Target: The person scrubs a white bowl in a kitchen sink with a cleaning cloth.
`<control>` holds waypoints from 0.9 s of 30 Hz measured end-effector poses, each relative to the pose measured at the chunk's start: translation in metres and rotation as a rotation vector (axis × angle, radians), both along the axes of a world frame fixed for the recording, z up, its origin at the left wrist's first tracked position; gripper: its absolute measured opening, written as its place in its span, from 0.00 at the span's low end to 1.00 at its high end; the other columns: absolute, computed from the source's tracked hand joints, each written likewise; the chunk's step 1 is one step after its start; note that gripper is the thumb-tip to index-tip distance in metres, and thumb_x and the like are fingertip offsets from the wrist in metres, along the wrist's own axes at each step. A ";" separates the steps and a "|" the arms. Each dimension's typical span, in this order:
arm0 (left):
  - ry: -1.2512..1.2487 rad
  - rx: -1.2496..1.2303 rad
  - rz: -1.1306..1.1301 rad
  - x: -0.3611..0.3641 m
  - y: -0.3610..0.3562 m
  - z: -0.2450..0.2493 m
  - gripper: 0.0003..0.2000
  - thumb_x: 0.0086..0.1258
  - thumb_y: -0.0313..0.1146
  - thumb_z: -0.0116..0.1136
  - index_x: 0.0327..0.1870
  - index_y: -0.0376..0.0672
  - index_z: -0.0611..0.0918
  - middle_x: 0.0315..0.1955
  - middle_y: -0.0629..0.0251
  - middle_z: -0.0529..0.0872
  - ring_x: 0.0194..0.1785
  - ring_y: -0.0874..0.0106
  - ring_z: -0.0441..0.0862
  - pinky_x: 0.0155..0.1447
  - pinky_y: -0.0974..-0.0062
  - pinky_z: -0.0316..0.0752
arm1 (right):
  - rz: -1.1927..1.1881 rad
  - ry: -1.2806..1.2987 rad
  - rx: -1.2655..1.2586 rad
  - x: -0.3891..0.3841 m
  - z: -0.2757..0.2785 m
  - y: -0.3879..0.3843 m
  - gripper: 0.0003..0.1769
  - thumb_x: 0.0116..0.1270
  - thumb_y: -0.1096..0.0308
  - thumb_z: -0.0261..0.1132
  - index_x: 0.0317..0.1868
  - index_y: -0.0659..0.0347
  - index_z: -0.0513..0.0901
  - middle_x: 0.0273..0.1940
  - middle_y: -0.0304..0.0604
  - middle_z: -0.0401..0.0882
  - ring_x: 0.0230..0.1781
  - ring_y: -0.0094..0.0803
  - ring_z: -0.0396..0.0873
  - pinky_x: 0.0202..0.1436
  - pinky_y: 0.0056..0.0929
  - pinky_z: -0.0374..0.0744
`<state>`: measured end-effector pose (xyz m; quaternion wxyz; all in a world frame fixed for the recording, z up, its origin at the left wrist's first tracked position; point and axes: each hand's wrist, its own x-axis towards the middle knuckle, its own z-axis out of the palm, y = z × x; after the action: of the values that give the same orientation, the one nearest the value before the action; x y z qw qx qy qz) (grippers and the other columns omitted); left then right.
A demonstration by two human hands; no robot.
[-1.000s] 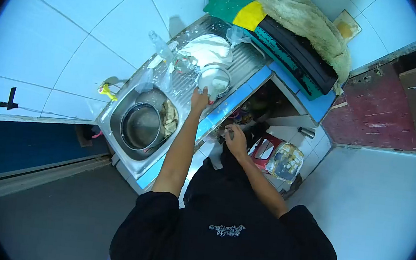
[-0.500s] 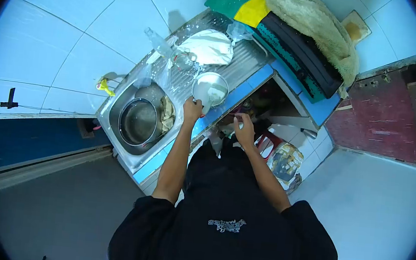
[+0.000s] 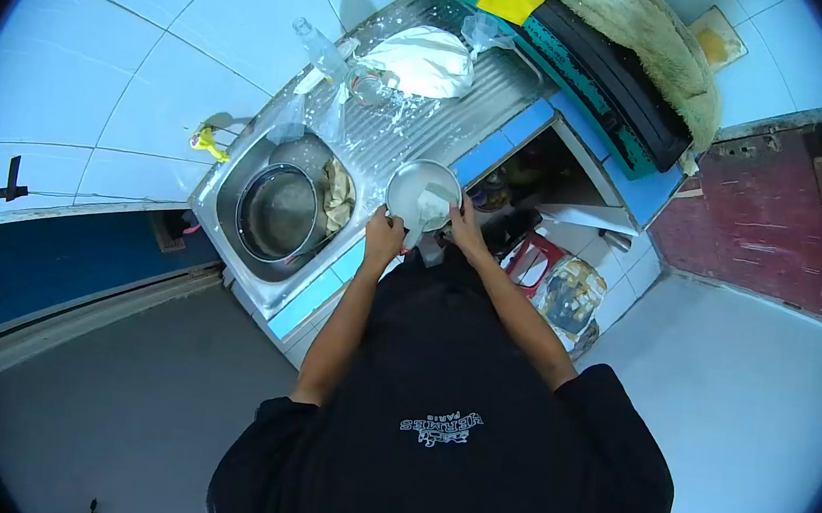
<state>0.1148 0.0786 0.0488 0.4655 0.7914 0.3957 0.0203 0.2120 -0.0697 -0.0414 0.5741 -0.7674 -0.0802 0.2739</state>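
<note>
A round pale bowl (image 3: 409, 175) is held at the counter's front edge, close to my body. White matter that looks like flour or batter lies inside it, along with a pale flat-bladed utensil, perhaps a spatula (image 3: 417, 233), whose handle leans over the near rim. My left hand (image 3: 382, 236) grips the bowl's left near side, fingers closed at the rim. On the right side, my right hand (image 3: 466, 230) has its fingers closed on the rim. The undersides of both grips are hidden.
To the left, a steel sink (image 3: 271, 317) holds a dark-rimmed pot (image 3: 278, 212) and a crumpled brown cloth (image 3: 338, 197). On the drainboard are a white bag (image 3: 420, 62), a clear bottle (image 3: 319, 49) and a glass jar (image 3: 368, 85). An open cupboard (image 3: 542, 175) lies right of the bowl.
My right hand has moved from beside the cupboard opening onto the bowl's right rim. The bowl has come slightly right and nearer to my body, with my left hand still on it.
</note>
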 end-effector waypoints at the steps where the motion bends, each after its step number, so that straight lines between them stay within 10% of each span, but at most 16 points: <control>1: 0.001 -0.004 -0.002 -0.002 -0.001 -0.004 0.19 0.62 0.32 0.52 0.49 0.25 0.75 0.24 0.44 0.84 0.29 0.54 0.84 0.37 0.61 0.77 | -0.002 0.001 -0.004 -0.002 0.000 -0.002 0.31 0.74 0.51 0.49 0.70 0.62 0.59 0.54 0.62 0.74 0.55 0.50 0.74 0.61 0.40 0.69; 3: -0.008 0.038 -0.013 -0.005 0.001 -0.015 0.19 0.62 0.32 0.52 0.49 0.25 0.76 0.24 0.44 0.83 0.29 0.55 0.84 0.36 0.62 0.77 | 0.009 0.121 -0.016 -0.002 0.003 -0.002 0.31 0.75 0.52 0.50 0.72 0.54 0.55 0.53 0.49 0.72 0.53 0.34 0.71 0.55 0.31 0.72; 13: -0.086 0.228 -0.293 -0.035 -0.002 0.016 0.29 0.66 0.29 0.57 0.69 0.41 0.63 0.40 0.52 0.79 0.39 0.55 0.80 0.42 0.61 0.75 | -0.051 0.257 0.090 -0.004 0.021 -0.009 0.33 0.72 0.51 0.55 0.72 0.51 0.56 0.54 0.48 0.70 0.50 0.35 0.73 0.47 0.33 0.76; 15: -0.094 0.258 -0.631 -0.035 -0.003 0.020 0.32 0.59 0.26 0.61 0.67 0.48 0.67 0.39 0.54 0.74 0.44 0.57 0.77 0.46 0.61 0.75 | -0.079 0.304 0.150 -0.004 0.027 -0.010 0.33 0.71 0.52 0.58 0.70 0.57 0.60 0.60 0.51 0.69 0.60 0.35 0.68 0.61 0.31 0.68; 27: -0.409 0.340 -0.695 0.013 0.011 0.028 0.16 0.56 0.24 0.62 0.47 0.45 0.82 0.39 0.59 0.79 0.42 0.58 0.78 0.44 0.63 0.75 | -0.088 0.366 0.199 -0.002 0.032 -0.009 0.31 0.72 0.53 0.58 0.70 0.56 0.62 0.53 0.47 0.74 0.52 0.31 0.72 0.55 0.28 0.72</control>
<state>0.1280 0.0899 0.0771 0.3764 0.9227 -0.0034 0.0836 0.2103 -0.0791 -0.0097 0.6633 -0.6473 0.0323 0.3742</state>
